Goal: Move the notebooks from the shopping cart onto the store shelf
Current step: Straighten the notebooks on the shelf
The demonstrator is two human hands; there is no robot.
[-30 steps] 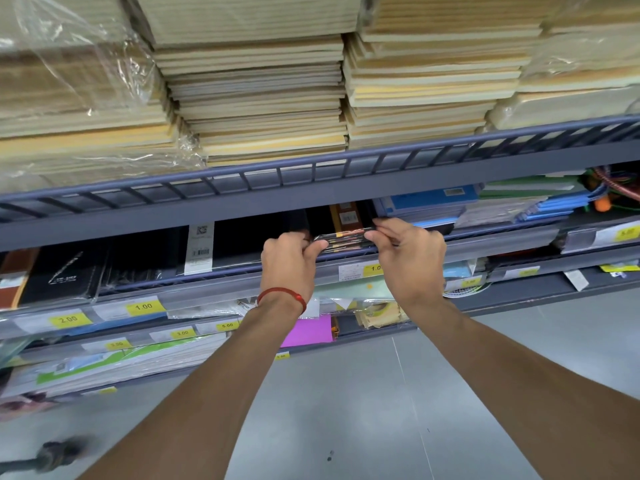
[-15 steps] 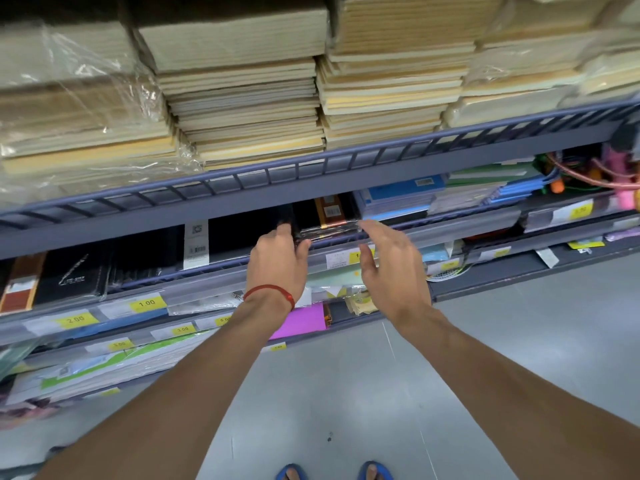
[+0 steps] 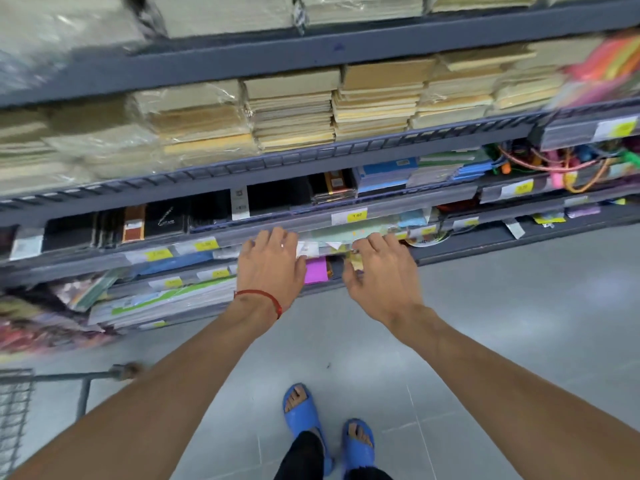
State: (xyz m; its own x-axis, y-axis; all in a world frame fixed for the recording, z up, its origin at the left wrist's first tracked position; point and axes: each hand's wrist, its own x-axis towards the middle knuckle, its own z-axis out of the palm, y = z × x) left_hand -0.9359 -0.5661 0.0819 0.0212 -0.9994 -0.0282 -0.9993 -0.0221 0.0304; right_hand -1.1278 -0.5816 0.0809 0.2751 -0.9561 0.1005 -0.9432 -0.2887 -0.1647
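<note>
A small stack of dark notebooks (image 3: 333, 190) with an orange-brown label lies on the grey store shelf (image 3: 388, 209), between black notebooks on its left and blue ones on its right. My left hand (image 3: 272, 266), a red string at its wrist, hovers below that shelf with fingers spread and nothing in it. My right hand (image 3: 379, 270) is beside it, also empty with fingers apart. Both hands are in front of the lower shelf rails, clear of the notebooks. A corner of the wire shopping cart (image 3: 20, 403) shows at the lower left; its contents are out of view.
Wrapped piles of cream paper pads (image 3: 294, 116) fill the shelf above. Blue notebooks (image 3: 384, 174) and coloured cords (image 3: 554, 164) lie to the right. A pink pad (image 3: 316, 270) and plastic-sleeved sheets (image 3: 156, 303) sit on lower shelves. Grey tiled floor (image 3: 485, 341) and my blue sandals (image 3: 301, 407) lie below.
Both hands let go of the wrapped notebooks, which stay on the shelf, and drew back downward. The view tilted down, showing my feet and the cart corner.
</note>
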